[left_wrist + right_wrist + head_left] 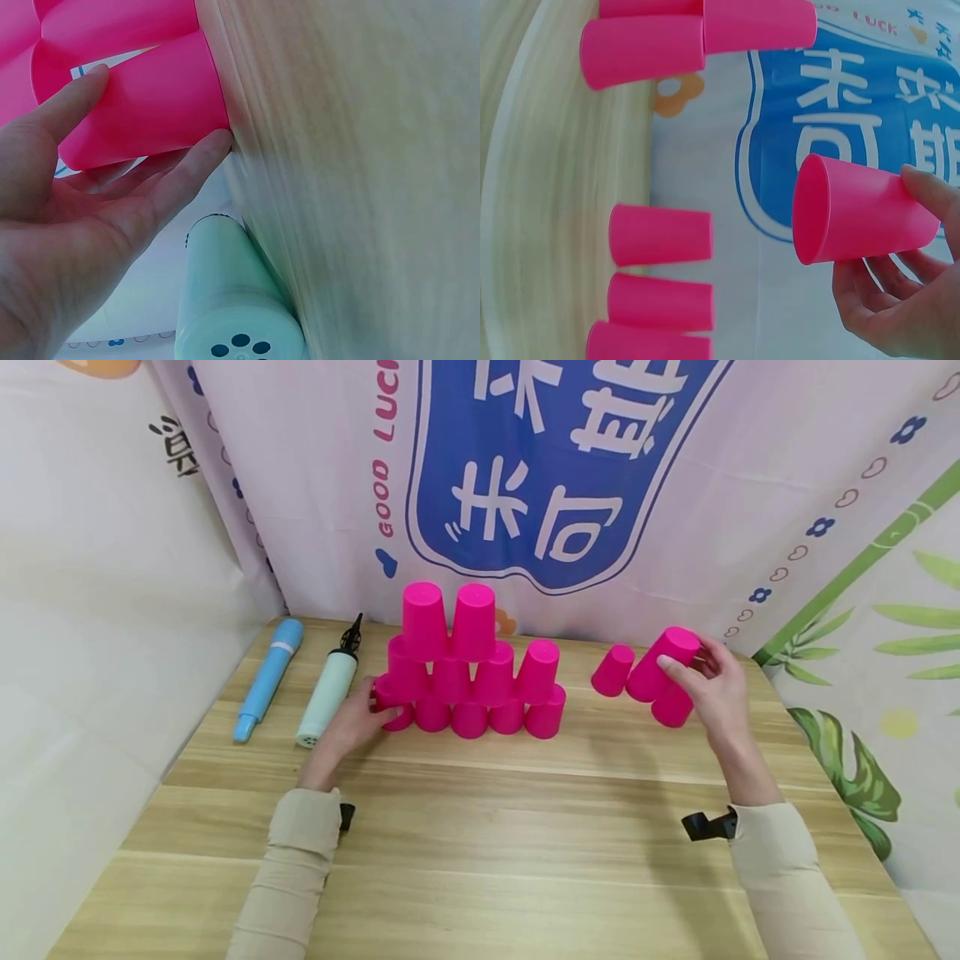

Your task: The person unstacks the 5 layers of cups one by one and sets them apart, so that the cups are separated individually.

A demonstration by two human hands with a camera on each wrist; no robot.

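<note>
Pink cups stand upside down in a stacked wall: several in the bottom row, several in the middle row (493,675), and two top cups (424,622). My left hand (358,720) holds the leftmost bottom cup (150,105), thumb on one side and fingers along the other. To the right of the wall, my right hand (716,689) grips another pink cup (870,214), mouth down and raised off the table. Below it, three loose cups (661,235) stand in a line in the right wrist view; the head view partly hides them.
A pale green hand pump (328,693) with a black nozzle lies left of my left hand. Farther left lies a blue tube-shaped object (270,677). A printed curtain (315,485) hangs behind the wooden table (480,843).
</note>
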